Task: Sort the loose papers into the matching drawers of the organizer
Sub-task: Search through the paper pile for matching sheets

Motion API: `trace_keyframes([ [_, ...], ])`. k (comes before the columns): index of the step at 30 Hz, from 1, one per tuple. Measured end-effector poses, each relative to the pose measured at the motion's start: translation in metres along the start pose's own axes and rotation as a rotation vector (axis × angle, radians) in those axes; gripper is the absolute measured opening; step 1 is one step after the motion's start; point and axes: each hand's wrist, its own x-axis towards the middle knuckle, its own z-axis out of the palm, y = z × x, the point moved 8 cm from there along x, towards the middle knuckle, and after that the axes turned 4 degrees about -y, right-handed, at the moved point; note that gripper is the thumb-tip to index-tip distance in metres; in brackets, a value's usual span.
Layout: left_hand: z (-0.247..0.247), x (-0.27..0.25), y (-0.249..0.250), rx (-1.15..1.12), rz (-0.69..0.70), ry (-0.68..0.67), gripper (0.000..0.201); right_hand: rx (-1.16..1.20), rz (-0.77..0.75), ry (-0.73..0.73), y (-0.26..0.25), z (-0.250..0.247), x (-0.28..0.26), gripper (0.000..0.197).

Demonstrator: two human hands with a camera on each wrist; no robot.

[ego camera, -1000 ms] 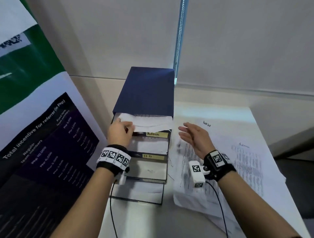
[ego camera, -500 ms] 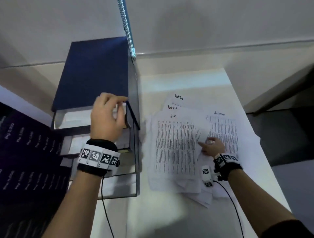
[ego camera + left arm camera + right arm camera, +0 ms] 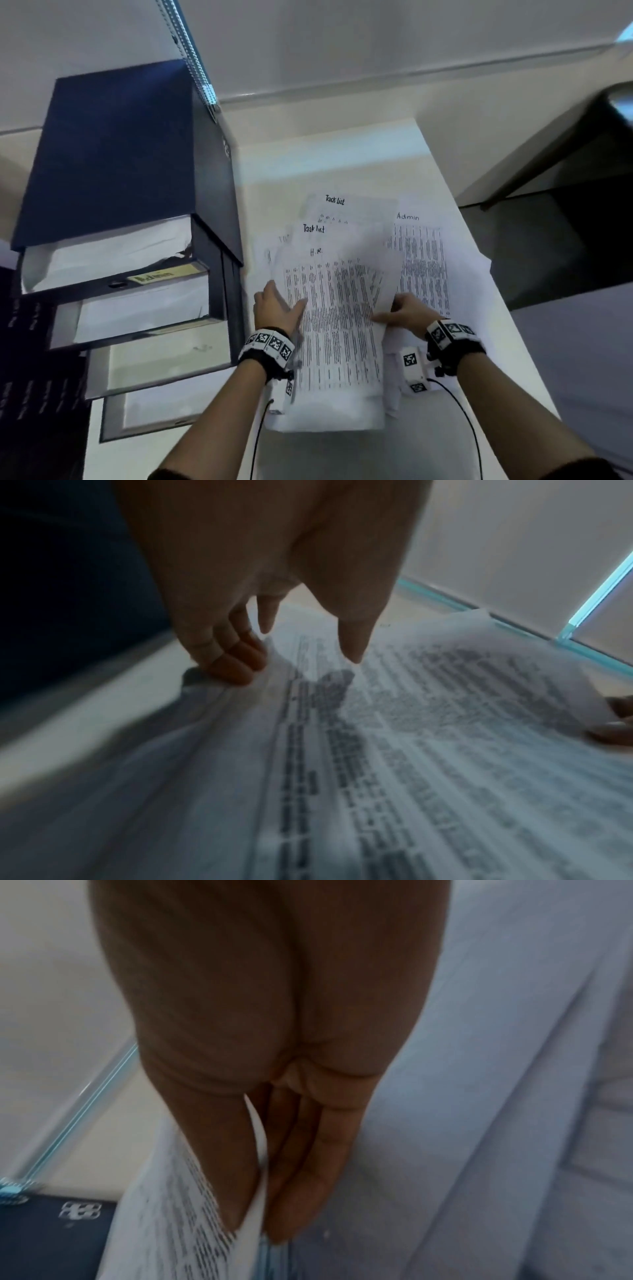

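Observation:
A dark blue drawer organizer (image 3: pixel 113 154) stands at the table's left, its drawers pulled out in steps. White sheets lie in the top drawer (image 3: pixel 102 253), and a yellow label reading Admin (image 3: pixel 161 274) sits below it. To its right lies a loose pile of papers. The sheet headed H.R. (image 3: pixel 335 325) is on top, over Task list sheets (image 3: pixel 342 205) and an Admin sheet (image 3: pixel 424 260). My left hand (image 3: pixel 277 305) touches the H.R. sheet's left edge, thumb hovering just above the print (image 3: pixel 352 653). My right hand (image 3: pixel 400 313) pinches its lifted right edge (image 3: pixel 257 1229).
A dark printed banner (image 3: pixel 20 359) stands left of the organizer. A blind chain (image 3: pixel 191 58) hangs behind it. The white table (image 3: pixel 325 161) ends close to the right of the papers, with a dark desk or seat (image 3: pixel 565 222) beyond.
My left hand has left the top drawer and come down to the H.R. sheet's left edge. My right hand has taken hold of the sheet's right edge and raised it slightly.

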Motion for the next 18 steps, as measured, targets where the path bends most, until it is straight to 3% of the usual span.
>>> trace_keyframes([
  [4, 0.003, -0.007, 0.004, -0.051, -0.060, 0.132, 0.104, 0.045, -0.017, 0.101, 0.012, -0.011, 0.000, 0.022],
  [6, 0.001, -0.002, 0.005, -0.070, -0.070, 0.169, 0.109, 0.036, -0.050, 0.257, 0.011, -0.018, 0.003, 0.007],
  [9, -0.003, 0.009, -0.001, -0.231, -0.076, 0.161, 0.108, -0.069, -0.074, 0.483, 0.004, -0.033, -0.005, 0.014],
  [11, -0.008, 0.012, -0.008, -0.387, -0.083, 0.156, 0.094, -0.030, -0.103, 0.625, 0.000, -0.051, -0.016, 0.016],
  [13, -0.014, 0.013, -0.013, -0.396, -0.051, 0.145, 0.060, 0.072, -0.116, 0.656, 0.003, -0.068, -0.019, 0.021],
  [15, -0.019, 0.008, -0.014, -0.348, 0.006, 0.144, 0.030, 0.148, -0.112, 0.528, -0.002, -0.064, -0.015, 0.025],
  [18, -0.015, -0.002, -0.011, -0.408, 0.036, 0.138, 0.013, -0.049, -0.094, 0.409, -0.016, -0.040, -0.011, 0.016],
])
